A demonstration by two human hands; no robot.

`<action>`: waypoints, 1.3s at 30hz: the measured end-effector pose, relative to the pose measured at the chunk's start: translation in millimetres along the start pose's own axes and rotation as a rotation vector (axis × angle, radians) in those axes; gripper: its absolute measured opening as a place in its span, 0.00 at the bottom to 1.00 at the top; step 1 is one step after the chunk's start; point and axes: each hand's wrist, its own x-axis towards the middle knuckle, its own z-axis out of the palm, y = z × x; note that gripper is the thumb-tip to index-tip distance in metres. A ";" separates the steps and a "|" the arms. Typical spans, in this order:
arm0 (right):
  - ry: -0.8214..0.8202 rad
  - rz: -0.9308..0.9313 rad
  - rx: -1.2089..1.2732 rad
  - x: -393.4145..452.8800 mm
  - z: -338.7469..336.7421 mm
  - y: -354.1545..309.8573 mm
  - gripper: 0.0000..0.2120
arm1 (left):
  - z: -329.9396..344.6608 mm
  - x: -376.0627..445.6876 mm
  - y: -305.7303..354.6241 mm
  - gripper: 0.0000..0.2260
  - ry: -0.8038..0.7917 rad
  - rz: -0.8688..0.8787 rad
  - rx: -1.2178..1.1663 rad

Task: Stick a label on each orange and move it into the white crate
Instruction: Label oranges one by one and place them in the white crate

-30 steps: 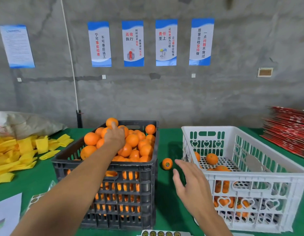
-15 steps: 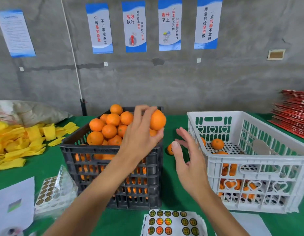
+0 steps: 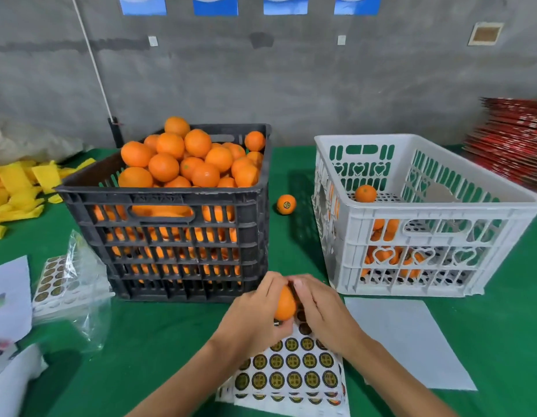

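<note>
Over the label sheet [image 3: 294,368], near the front edge of the green table [image 3: 158,335], both hands meet on one orange [image 3: 285,302]. Left hand [image 3: 255,314] cups it from the left and below, fingers curled round it, likely to steady it so a label goes on flat. Right hand [image 3: 318,308] touches the orange's right side with fingers bent; whether they pinch a label cannot be told, fingertips hidden. Holding the fruit directly above the sheet keeps the reach to the next label short. Left to right around them: yellow strips [image 3: 17,188] at the far left, white paper [image 3: 8,296], a bagged stack of spare labels [image 3: 62,284], then the black crate [image 3: 170,236] heaped with oranges. One stray orange [image 3: 286,204] with a label sits on the table between the crates. White crate [image 3: 423,218] stands to the right, holding a few oranges; its near wall is tall, so the labelled orange would probably have to be lifted over the rim. Blank backing paper [image 3: 408,341] lies in front of it; red stack [image 3: 514,139] far right.
</note>
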 end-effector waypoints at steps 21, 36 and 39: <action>-0.134 0.127 -0.031 11.8 6.3 29.2 0.12 | 13.5 -17.8 -24.3 0.24 0.061 -0.172 -0.157; -0.167 0.075 -0.033 9.1 2.3 27.8 0.13 | 11.7 -19.2 -22.0 0.25 0.081 -0.166 -0.134; -0.253 0.093 -0.035 5.8 -1.8 26.6 0.26 | 12.8 -18.5 -23.5 0.25 0.071 -0.171 -0.132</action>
